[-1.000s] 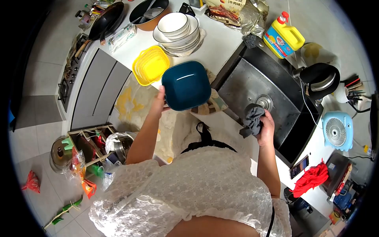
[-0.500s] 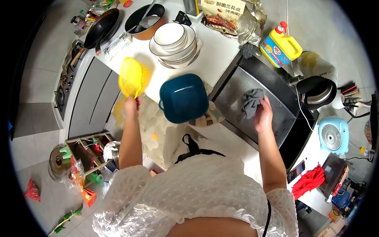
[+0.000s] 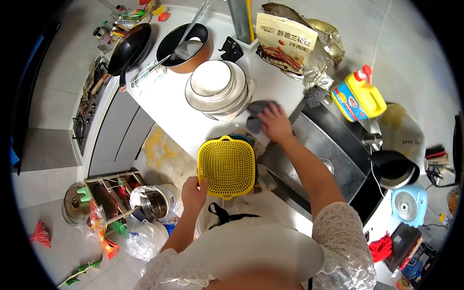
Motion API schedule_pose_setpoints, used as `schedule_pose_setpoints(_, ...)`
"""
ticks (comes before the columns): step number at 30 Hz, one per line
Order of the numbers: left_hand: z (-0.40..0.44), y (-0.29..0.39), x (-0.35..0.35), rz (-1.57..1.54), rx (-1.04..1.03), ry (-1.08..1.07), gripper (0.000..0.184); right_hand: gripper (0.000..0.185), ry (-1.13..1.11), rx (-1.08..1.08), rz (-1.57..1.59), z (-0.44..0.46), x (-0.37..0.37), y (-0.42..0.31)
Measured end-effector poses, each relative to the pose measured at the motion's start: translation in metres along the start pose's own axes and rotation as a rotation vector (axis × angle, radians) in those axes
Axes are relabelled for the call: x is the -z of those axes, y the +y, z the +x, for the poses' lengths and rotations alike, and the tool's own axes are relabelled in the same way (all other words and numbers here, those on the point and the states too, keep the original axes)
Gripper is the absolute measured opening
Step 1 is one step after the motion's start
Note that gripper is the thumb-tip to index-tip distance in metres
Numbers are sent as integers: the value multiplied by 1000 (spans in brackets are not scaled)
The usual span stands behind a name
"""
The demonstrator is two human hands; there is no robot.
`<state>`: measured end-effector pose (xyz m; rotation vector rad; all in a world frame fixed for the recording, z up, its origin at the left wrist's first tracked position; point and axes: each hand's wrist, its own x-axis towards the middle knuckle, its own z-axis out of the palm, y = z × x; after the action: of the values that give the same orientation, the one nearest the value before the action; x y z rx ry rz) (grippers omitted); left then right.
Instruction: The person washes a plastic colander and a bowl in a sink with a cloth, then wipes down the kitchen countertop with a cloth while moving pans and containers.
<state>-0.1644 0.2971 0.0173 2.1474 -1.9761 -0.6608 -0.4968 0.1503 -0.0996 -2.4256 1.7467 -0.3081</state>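
My left hand [image 3: 194, 193] grips the lower left edge of a yellow perforated basket [image 3: 226, 167], which lies over the dark blue basin [image 3: 241, 138]; only the basin's rim shows behind it. My right hand [image 3: 275, 122] presses a dark grey cloth [image 3: 255, 118] on the white counter [image 3: 169, 111], between the plates and the sink. Its fingers are spread over the cloth. White bowls [image 3: 210, 78] are stacked on plates [image 3: 224, 115] just left of the cloth.
The black sink [image 3: 314, 150] lies under my right forearm. A yellow detergent bottle [image 3: 358, 96], snack bag [image 3: 285, 43], orange-brown pot [image 3: 193, 60] and black pan [image 3: 128, 50] stand around the counter. A blue fan [image 3: 408, 205] is at the right.
The yellow basket has moved from the left onto the blue basin, turned over in my left hand. My right hand and the cloth have gone from over the sink to the counter beside the plates.
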Motion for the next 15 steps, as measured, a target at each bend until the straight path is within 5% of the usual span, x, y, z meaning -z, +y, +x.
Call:
schedule_pose_setpoints(3,-4,-10,-22,-62,-23,153,33,42,163,-243,-131,32,0,42)
schedule_pose_setpoints(7,-1,-19,-35,-669,442,-253,42,46,275,-456,-168,69,-11,56)
schedule_pose_setpoints(12,0,-12,-33,-910,480,-292,38,36,83,18,-24,56,-9,33)
schedule_pose_setpoints(15,5,-1,-7,-969,414,-351,37,33,122,77,93,17,3,1)
